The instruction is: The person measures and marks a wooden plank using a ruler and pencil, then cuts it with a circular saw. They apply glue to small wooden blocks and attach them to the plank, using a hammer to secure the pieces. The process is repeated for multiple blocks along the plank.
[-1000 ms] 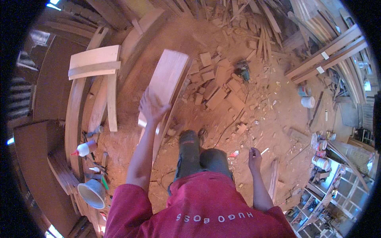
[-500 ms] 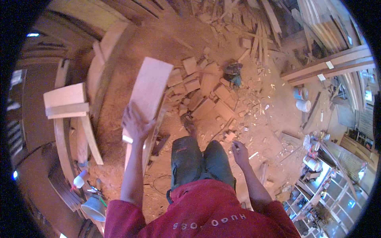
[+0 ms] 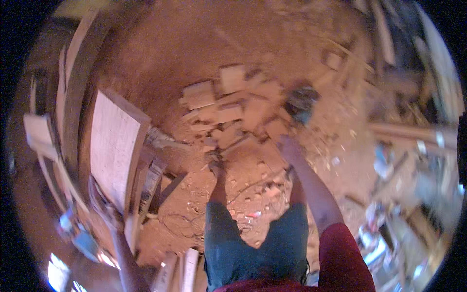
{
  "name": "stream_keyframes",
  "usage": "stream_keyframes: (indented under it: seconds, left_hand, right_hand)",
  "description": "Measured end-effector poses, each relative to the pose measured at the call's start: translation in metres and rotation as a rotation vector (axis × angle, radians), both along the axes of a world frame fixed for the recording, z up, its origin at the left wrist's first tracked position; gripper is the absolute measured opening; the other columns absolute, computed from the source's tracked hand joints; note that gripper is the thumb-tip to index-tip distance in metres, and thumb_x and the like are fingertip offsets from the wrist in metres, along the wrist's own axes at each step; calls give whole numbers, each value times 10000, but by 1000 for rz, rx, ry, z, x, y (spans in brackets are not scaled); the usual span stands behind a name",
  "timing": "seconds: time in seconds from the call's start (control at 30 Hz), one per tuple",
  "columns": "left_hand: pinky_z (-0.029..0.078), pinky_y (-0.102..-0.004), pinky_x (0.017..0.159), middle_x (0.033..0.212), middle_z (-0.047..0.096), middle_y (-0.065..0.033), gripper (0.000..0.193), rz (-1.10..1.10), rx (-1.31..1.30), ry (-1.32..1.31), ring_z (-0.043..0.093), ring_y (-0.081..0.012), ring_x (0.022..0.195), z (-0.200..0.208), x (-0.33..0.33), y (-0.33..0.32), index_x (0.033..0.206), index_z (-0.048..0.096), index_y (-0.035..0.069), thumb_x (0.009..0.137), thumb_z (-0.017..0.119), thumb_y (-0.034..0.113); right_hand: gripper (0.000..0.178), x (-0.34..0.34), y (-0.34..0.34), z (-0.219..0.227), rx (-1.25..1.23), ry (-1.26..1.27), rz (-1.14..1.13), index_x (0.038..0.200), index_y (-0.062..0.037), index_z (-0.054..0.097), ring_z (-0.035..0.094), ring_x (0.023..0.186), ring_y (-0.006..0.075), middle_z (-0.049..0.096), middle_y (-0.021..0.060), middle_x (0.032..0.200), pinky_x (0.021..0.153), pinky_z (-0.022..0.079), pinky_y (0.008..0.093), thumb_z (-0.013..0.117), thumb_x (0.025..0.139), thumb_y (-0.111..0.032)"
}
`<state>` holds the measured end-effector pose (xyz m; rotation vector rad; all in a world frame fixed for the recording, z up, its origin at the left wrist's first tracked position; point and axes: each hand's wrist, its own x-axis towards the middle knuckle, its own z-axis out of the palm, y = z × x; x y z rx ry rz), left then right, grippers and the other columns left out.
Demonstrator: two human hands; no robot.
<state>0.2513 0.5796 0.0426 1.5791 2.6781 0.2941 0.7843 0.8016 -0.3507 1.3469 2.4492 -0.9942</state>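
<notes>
A thick pale board (image 3: pixel 115 146) lies on a wooden support at the left. Along its lower left edge rests my left hand (image 3: pixel 106 208), fingers stretched out and somewhat blurred, with no grip on the board visible. My right hand (image 3: pixel 289 150) reaches forward and down to the near right side of a heap of cut wood blocks (image 3: pixel 228 114) on the ground. Motion blur smears its fingers, so I cannot make out whether it holds or touches a block. Beyond it sits a dark, blurred object (image 3: pixel 302 101) with a bluish part.
A small wooden stand (image 3: pixel 40 134) is at the far left. A thin cable (image 3: pixel 180 224) loops over the dusty ground near my legs. Long timber (image 3: pixel 404 131) and a white container (image 3: pixel 383 163) are at the right. More planks (image 3: pixel 190 270) lie close by at the bottom.
My right hand has moved forward to the block heap. My left hand has gone from lying on the board's face to its lower left edge. The view has shifted, with my body bent lower.
</notes>
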Motion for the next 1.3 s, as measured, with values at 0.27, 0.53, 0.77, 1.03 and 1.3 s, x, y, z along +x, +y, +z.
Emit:
stream_keyframes:
  seconds: [0.27, 0.53, 0.77, 1.03, 1.3]
  left_hand:
    - [325, -408, 1149, 1533, 388, -102, 604, 604, 310, -243, 407, -249, 1376, 26, -96, -89, 1539, 285, 71, 1058, 370, 427]
    - [270, -362, 1148, 1444, 472, -150, 584, 388, 241, -255, 414, -242, 1352, -62, -14, -17, 1472, 393, 6, 1024, 396, 381]
    - [269, -392, 1147, 1433, 461, -225, 567, 247, 15, 44, 400, -336, 1381, -25, -9, 8, 1419, 416, -24, 998, 474, 351]
    - [282, -503, 1081, 1349, 517, -192, 685, 230, 11, 75, 463, -352, 1282, 3, 10, 13, 1389, 456, 33, 898, 604, 487]
    - [265, -527, 1099, 1355, 524, -153, 631, 271, -38, -38, 464, -323, 1276, 24, 15, 25, 1348, 482, 85, 903, 585, 519]
  right_hand:
    - [379, 48, 96, -314, -85, -337, 233, 1235, -50, 577, 619, 1087, 398, 636, 242, 1155, 906, 510, 515, 557, 897, -221]
    - [603, 183, 241, -306, 812, -184, 596, 1451, -14, 394, 566, 1221, 408, 540, 268, 1363, 1028, 459, 482, 567, 898, -182]
    - [478, 179, 203, -13, 148, 166, -221, 1339, -48, 510, 572, 962, 275, 583, 155, 1091, 806, 483, 406, 620, 883, -139]
    - [358, 71, 20, 352, -467, 472, -1058, 1220, -18, 526, 559, 539, 164, 576, 51, 742, 469, 502, 302, 592, 871, -62]
    - [419, -60, -123, 520, -326, 510, -861, 1119, -6, 531, 578, 660, 133, 608, 45, 814, 614, 508, 299, 740, 773, -113]
